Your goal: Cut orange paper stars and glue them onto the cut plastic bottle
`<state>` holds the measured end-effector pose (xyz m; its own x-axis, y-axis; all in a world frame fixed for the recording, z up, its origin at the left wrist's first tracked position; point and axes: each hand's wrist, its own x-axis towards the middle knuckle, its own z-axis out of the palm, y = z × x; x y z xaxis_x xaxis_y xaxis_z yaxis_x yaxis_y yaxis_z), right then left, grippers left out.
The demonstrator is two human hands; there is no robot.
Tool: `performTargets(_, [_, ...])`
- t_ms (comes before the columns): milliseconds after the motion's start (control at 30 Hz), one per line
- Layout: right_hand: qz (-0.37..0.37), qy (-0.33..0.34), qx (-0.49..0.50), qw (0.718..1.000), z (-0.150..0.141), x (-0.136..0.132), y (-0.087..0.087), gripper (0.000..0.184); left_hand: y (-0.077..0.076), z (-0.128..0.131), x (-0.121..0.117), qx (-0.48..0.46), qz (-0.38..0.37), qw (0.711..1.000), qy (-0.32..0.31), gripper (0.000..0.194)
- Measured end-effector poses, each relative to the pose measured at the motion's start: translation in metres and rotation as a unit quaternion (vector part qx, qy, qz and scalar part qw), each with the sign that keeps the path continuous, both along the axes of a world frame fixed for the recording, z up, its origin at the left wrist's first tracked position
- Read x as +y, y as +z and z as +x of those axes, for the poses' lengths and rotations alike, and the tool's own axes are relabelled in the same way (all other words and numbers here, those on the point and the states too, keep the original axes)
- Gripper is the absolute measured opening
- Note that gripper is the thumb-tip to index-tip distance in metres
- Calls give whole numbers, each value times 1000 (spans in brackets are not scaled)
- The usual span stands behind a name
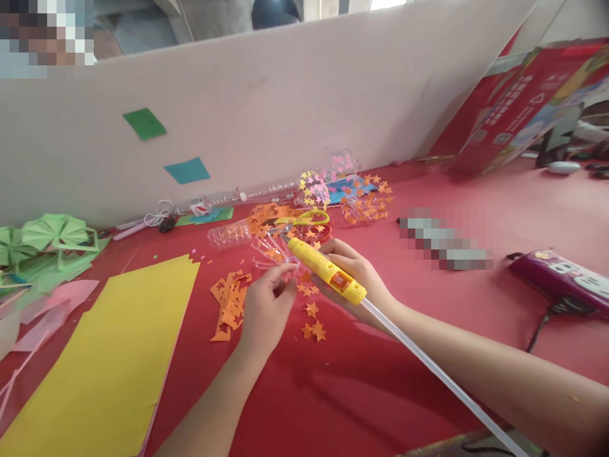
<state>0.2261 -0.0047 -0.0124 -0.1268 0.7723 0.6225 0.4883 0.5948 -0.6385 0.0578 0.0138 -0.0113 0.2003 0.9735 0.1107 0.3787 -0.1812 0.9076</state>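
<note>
My right hand [354,266] is wrapped round a yellow hot glue gun [326,266], which points up and left. A long clear glue stick [442,377] runs out of its back end toward the bottom right. My left hand [272,298] is closed, thumb and index finger pinched on a strip of a clear cut plastic bottle [266,254]. The bottle's strips fan out just beyond the fingers, and a few orange stars show among them. The gun's nozzle is over these strips; I cannot tell whether it touches. Several loose orange paper stars [313,329] lie between my forearms.
Star-punched orange scraps [231,304] lie left of my left hand, beside yellow paper sheets [109,355]. Yellow-handled scissors [309,218] lie behind the gun. Star-covered plastic pieces [366,206] stand near the white partition [266,108]. A purple device [561,279] with a cord is at right.
</note>
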Motion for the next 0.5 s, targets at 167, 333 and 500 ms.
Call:
performTargets(167, [-10,-23,-7,1000,-5,5,-1,13,-2,0,2,-56,-48,997,-3,24])
performTargets(333, [-10,-24,-31,999,-9,8,2,14,-3,-1,4,-98,-68,993,-10,27])
performTargets(500, [-3,-36,-50,998,-10,8,-1,13,-5,-2,5,-141,-107,984,-21,24])
